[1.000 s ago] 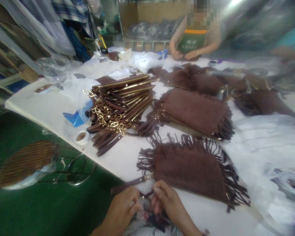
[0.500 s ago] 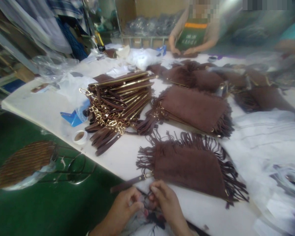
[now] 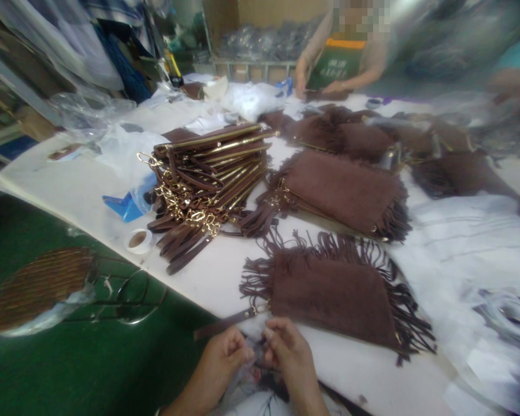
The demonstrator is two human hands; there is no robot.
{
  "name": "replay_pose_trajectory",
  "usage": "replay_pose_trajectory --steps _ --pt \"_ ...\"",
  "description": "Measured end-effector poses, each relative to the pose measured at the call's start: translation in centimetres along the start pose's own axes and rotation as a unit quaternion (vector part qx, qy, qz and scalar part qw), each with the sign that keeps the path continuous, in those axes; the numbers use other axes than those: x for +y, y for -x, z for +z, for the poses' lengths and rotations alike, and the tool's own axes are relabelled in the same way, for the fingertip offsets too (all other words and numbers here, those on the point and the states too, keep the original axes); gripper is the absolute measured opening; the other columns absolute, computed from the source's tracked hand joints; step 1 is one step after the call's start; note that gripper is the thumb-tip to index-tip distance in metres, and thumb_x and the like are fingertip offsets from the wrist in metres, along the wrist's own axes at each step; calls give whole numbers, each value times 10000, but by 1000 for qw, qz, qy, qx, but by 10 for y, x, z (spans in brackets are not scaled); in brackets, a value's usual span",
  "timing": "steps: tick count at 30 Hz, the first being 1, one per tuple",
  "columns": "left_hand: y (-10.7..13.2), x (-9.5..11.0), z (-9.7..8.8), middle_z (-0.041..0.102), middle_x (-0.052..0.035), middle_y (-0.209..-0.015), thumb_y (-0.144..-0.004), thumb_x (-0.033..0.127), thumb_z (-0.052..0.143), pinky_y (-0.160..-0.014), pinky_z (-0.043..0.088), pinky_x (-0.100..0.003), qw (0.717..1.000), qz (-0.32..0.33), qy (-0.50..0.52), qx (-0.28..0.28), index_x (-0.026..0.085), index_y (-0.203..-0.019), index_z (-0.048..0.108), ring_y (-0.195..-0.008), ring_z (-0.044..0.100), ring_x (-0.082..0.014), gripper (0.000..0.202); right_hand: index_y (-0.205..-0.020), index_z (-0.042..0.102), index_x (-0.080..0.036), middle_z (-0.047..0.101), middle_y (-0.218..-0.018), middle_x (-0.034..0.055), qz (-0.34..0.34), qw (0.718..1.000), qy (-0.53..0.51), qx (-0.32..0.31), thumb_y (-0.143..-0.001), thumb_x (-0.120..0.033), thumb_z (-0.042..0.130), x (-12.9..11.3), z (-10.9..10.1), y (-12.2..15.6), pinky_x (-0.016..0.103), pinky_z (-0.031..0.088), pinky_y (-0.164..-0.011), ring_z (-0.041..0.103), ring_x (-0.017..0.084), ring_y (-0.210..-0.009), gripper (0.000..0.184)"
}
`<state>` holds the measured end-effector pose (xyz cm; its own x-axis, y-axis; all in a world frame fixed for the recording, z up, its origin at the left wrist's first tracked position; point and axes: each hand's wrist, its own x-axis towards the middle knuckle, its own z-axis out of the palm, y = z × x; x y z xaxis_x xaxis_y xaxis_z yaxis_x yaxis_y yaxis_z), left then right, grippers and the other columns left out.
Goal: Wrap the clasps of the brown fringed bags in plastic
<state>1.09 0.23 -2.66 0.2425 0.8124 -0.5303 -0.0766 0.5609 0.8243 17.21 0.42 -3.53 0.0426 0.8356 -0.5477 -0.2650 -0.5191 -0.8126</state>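
Observation:
A brown suede fringed pouch [image 3: 333,294] lies flat on the white table [image 3: 216,277] right in front of me, its brown wrist strap [image 3: 225,322] trailing left over the table edge. My left hand [image 3: 219,367] and my right hand [image 3: 288,352] are close together just below the pouch, at the table edge. Both have their fingers pinched on a small dark piece between them that I cannot make out. Neither hand touches the pouch body.
A stack of brown pouches with gold bars and chains [image 3: 208,173] stands to the upper left, another fringed stack [image 3: 342,190] behind. A tape roll [image 3: 138,240] and blue scrap [image 3: 121,207] lie nearby. A woven-seat stool [image 3: 39,286] stands left. Another person [image 3: 342,58] works across the table.
My hands stay pinched together in nearly the same spot, fingers shifting slightly. The view has drifted a little; the pouch has not moved.

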Motion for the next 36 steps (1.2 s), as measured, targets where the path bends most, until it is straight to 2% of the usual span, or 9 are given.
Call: replay_pose_trajectory --steps 6,10,16,21,26,28,30,34,36 --pt "-2 1 11 662 -12 -582 -825 334 628 -495 479 -264 999 -22 -14 41 191 -730 491 -492 625 -175 219 -978 615 -163 529 -428 -66 3 1000 14 7 -748 -534 679 -2 1 2 168 337 -372 425 86 -367 441" --pt "-6 6 21 657 -10 -578 -835 387 617 -447 470 -251 999 -23 -13 41 195 -747 485 -454 605 -164 249 -1026 640 -161 533 -421 -58 -1 1000 20 2 -769 -562 646 -2 0 2 192 389 -405 463 105 -380 477" --pt "-17 6 36 633 1 -545 -802 426 637 -382 416 -211 998 -40 -14 43 194 -763 476 -423 569 -146 285 -1140 644 -174 605 -480 -18 -45 991 125 -23 -883 -566 470 -2 -14 6 229 442 -474 562 154 -451 500" --pt "-20 9 40 630 8 -572 -746 478 673 -370 414 -200 994 -80 -9 70 192 -784 470 -419 552 -128 352 -1173 608 -220 620 -560 -18 -131 959 243 65 -928 -498 401 -8 -36 11 256 467 -532 605 181 -515 425" --pt "-22 10 42 660 -30 -639 -763 535 649 -355 394 -192 993 -77 -37 80 183 -824 488 -456 594 -154 393 -1155 574 -219 629 -580 -22 -135 950 274 69 -939 -424 404 -9 -40 8 262 472 -555 612 187 -534 343" --pt "-24 10 45 658 -27 -660 -774 558 632 -346 382 -189 993 -77 -40 83 186 -845 492 -452 593 -154 404 -1143 580 -214 670 -661 0 -141 947 280 70 -940 -404 400 -8 -39 7 265 492 -595 625 184 -566 331" --pt "-25 9 47 650 -18 -678 -790 571 609 -339 371 -187 993 -78 -33 78 193 -868 489 -440 585 -149 404 -1132 598 -209 717 -839 43 -159 943 283 73 -938 -385 398 -6 -39 6 272 513 -661 651 185 -652 329" --pt "-28 9 52 630 -6 -656 -830 572 555 -342 354 -186 994 -68 -45 70 193 -874 490 -416 551 -132 387 -1141 627 -201 689 -1130 86 -193 944 254 78 -927 -369 422 1 -41 6 299 509 -860 656 222 -986 341" --pt "-30 11 56 628 -13 -653 -826 545 578 -394 399 -202 994 -35 -63 83 182 -830 500 -472 576 -138 372 -1173 616 -196 681 -1151 89 -175 959 210 69 -928 -393 433 3 -40 7 297 529 -825 671 219 -952 364"
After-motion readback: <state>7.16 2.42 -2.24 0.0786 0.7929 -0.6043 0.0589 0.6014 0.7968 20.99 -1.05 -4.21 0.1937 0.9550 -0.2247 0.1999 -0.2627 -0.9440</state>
